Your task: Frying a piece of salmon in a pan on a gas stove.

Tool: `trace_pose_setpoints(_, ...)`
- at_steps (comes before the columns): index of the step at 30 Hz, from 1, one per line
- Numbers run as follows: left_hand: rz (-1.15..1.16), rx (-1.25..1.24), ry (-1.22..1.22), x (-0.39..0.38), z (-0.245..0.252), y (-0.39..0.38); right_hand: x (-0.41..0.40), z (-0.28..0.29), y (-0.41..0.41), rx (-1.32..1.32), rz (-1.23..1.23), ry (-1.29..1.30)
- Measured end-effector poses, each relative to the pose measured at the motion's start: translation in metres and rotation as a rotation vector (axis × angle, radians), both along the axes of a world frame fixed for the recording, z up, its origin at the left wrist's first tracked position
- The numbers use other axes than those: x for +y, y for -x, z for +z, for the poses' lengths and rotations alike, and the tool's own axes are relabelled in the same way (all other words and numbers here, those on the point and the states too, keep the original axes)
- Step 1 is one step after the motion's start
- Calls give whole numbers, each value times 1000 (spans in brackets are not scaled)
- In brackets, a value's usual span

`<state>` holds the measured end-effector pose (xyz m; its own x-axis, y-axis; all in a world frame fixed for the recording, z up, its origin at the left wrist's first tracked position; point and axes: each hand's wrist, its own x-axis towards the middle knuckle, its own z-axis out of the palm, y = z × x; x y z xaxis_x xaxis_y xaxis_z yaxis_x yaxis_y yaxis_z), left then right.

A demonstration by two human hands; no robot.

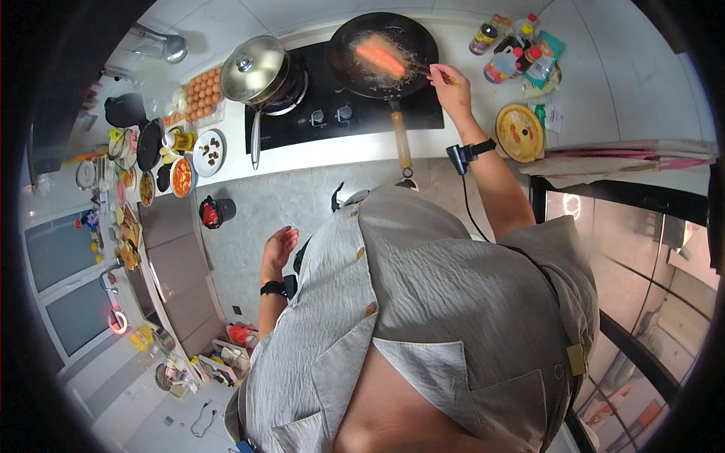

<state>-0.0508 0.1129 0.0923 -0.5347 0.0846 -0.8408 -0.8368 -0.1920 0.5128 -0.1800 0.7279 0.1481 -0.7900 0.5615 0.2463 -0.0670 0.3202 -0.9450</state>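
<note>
My right hand (pixel 451 89) grips a pair of chopsticks (pixel 422 68) whose far ends reach over a black wok (pixel 344 62). In the wok, a long orange-red piece of food (pixel 380 56) lies in bubbling oil, beside the chopstick tips; whether they touch it is hard to tell. The wok stands on the right side of a black gas hob (pixel 340 133), its wooden handle (pixel 400 136) pointing towards me. Low at my left side, my left hand (pixel 281 247) hangs over the floor, fingers slightly apart, holding nothing.
A lidded steel pan (pixel 254 71) is on the left burner, its handle past the counter edge. Farther left are eggs (pixel 203 95), a white plate (pixel 209 153) with dark pieces and a bowl of red food (pixel 182 177). Sauce bottles (pixel 483 38) and a yellow plate (pixel 520 133) are at right.
</note>
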Motion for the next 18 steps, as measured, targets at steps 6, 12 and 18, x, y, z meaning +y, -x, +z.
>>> trace_pose_setpoints(6,-10,-20,12,-2,-6,-1,-11,-3,7,-12,18,239)
trace_pose_setpoints(12,-9,7,15,-7,-11,-6,-10,1,-2,-57,4,176)
trace_pose_setpoints(18,-1,-23,9,-13,-18,-10,-18,11,-8,-55,100,-319)
